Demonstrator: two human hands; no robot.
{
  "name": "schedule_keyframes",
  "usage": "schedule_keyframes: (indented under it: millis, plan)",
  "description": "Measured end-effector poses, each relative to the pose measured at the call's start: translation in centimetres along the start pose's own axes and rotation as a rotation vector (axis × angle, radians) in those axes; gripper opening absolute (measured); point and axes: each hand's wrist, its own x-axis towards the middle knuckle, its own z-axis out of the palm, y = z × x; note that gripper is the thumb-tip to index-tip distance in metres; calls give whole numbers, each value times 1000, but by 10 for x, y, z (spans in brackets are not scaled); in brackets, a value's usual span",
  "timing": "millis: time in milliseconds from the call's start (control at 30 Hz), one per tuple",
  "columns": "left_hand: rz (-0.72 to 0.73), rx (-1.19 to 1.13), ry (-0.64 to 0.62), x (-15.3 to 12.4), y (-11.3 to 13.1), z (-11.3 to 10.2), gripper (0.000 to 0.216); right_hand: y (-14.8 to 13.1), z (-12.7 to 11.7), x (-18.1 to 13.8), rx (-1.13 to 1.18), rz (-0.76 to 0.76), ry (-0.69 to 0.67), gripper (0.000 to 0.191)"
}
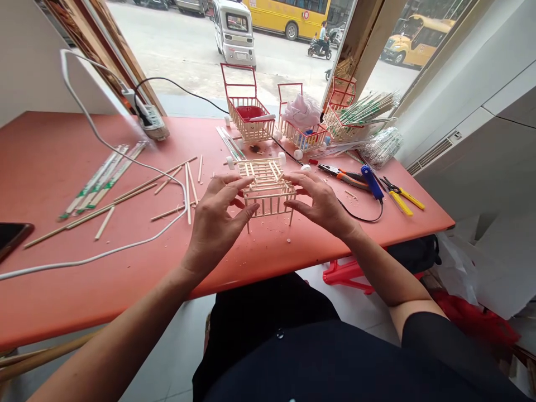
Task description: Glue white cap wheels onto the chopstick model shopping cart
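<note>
— In the head view, where was the chopstick frame?

— Over the red table, near its front edge and straight ahead of the person, between the two hands. Its thin legs pointed down. I couldn't tell whether they rested on the tabletop or hung just above it.

— And the hands?

— The left hand was loosely open, with thumb and forefinger tips at the frame's left end. The right hand was open too, fingers spread and tips against the right end. Neither had closed around it (it looked steadied more than grasped).

— How would you have handled it well?

— Lightly and evenly, I'd judge. Rails that thin would call for matched pressure from both sides, with fingertips at the corners where sticks join, not mid-rail. The legs should be kept level so the frame didn't twist.

— Was anything close by worth minding?

— The blue glue gun lay just right of the right hand, and its black cord curved near that wrist, so a snag there seemed possible. Loose chopsticks and a white cable lay to the left. The red-handled baskets stood well apart at the back.
</note>
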Motion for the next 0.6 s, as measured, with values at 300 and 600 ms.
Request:
schedule_keyframes:
  millis: [300, 600]
  plan:
    - [-48, -39, 85, -8, 3, -3, 30, -9, -59, -29, -329, 153, 318, 46]
    - [-54, -42, 168, -13, 5, -3, 20, 3, -30, -25, -785, 590, -28, 31]
